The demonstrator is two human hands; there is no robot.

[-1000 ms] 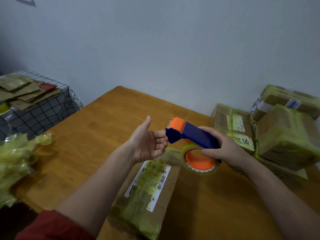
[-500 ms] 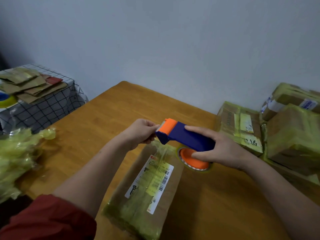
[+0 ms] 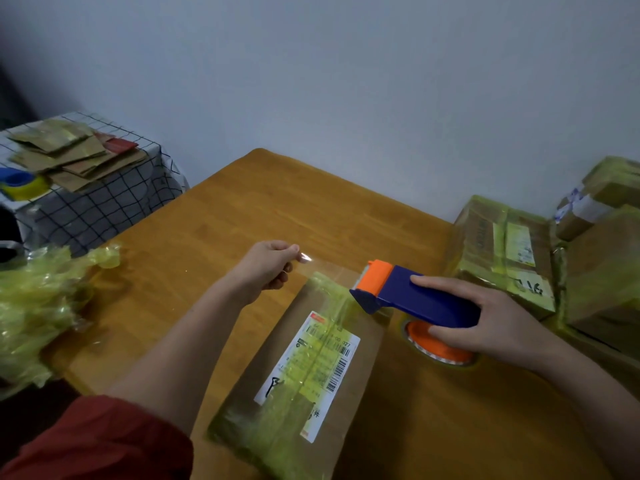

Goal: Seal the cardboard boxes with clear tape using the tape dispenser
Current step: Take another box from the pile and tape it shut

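Our left hand [image 3: 268, 265] pinches the end of the tape [image 3: 313, 261], stretched above the box [image 3: 311, 375] on the table [image 3: 242, 209] — over to the dispenser [image 3: 408, 299] gripped in our right hand [image 3: 485, 327]; any slack could fold it onto itself.

The left arm reaches forward from the lower left, red sleeve [image 3: 97, 441] bunched near the elbow (forearm bare). The left hand [image 3: 266, 263] pinches the clear tape end [image 3: 306, 258] between thumb and curled fingers. The right forearm enters from the lower right. The right hand [image 3: 485, 323] grips the tape dispenser [image 3: 415, 297], one finger stretched along its top.
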